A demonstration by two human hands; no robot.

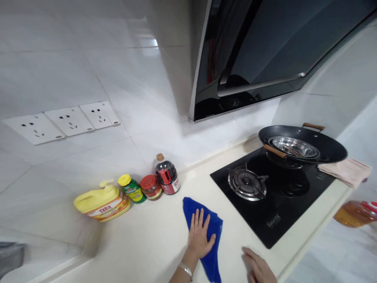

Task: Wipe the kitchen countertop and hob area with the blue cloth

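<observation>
My left hand, with a silver bracelet at the wrist, lies flat on a blue cloth. Its fingers are stretched out and press the cloth against the pale countertop. The cloth is spread in a rough triangle, left of the black gas hob. Cut off by the bottom edge of the picture, my right hand is over the counter just below the hob's front corner. Its visible fingers are extended, and nothing shows in them.
Along the wall stand a yellow detergent jug, a green bottle, a red-lidded jar and a dark sauce bottle. A wok holding metal bowls sits on the hob. The range hood hangs above. A pink cloth lies beyond.
</observation>
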